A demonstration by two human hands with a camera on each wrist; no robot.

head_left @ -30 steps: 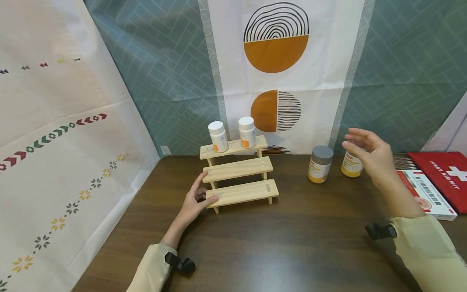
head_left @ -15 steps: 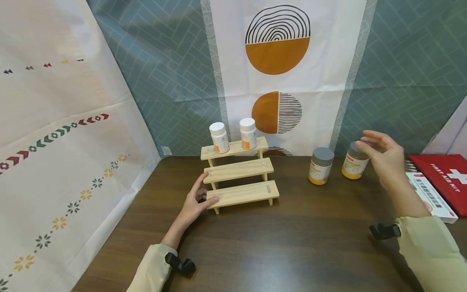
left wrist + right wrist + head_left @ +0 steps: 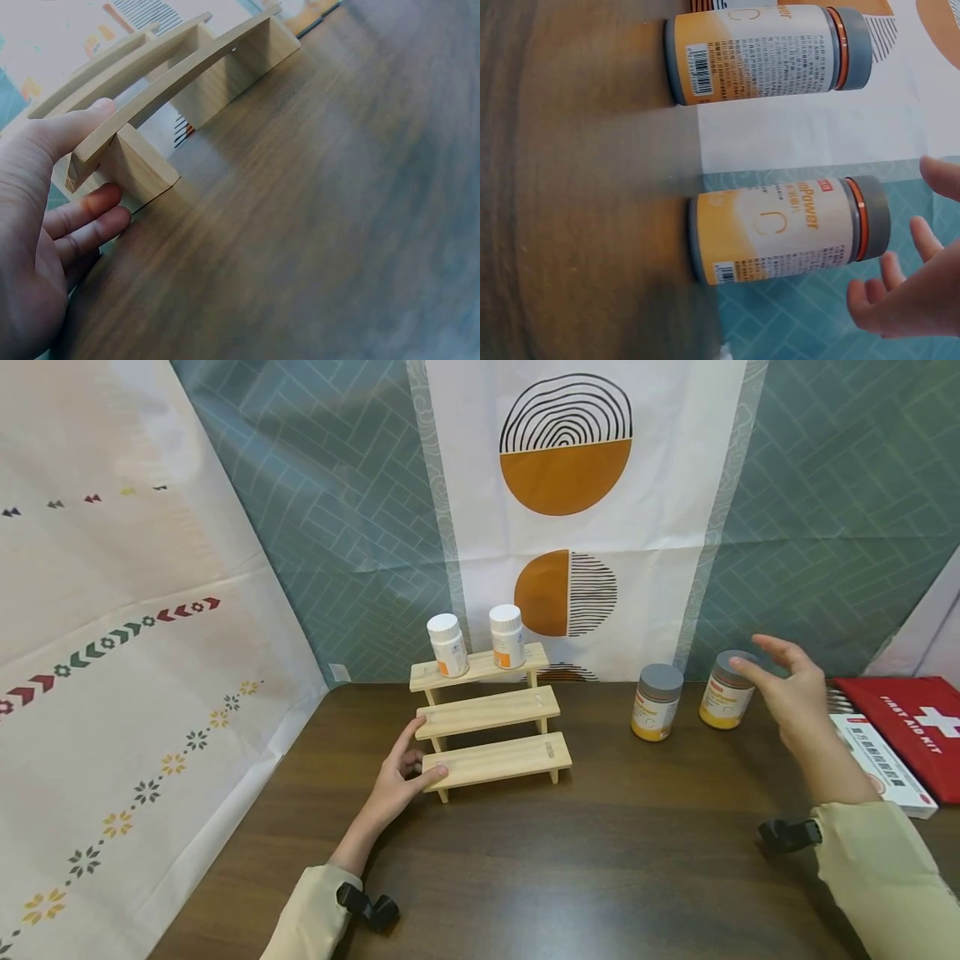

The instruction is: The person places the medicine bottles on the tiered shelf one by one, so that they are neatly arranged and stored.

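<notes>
My left hand (image 3: pixel 392 783) grips the left end of a three-tier wooden display stand (image 3: pixel 489 712). In the left wrist view, its thumb lies on the lowest step while the fingers sit below, beside the leg. Two white pill bottles (image 3: pixel 448 653) with white caps stand upright on the top step; the lower two steps carry nothing. At right, my right hand (image 3: pixel 801 700) is held beside the right-hand supplement jar (image 3: pixel 723 700), fingers spread and thumb overlapping its grey lid. Another matching yellow-and-white jar (image 3: pixel 654 713) stands upright to its left.
A red first aid kit pouch (image 3: pixel 922 718) and a white medicine box (image 3: pixel 892 772) lie at the right, behind the right forearm. Patterned cloth (image 3: pixel 360 568) hangs right behind the table's back edge. Dark wooden table (image 3: pixel 540 868) stretches in front of the stand.
My right hand has shifted rightward from over the right jar, its thumb and fingers spread wider, uncovering the jar's lid. The left hand and the stand stay put.
</notes>
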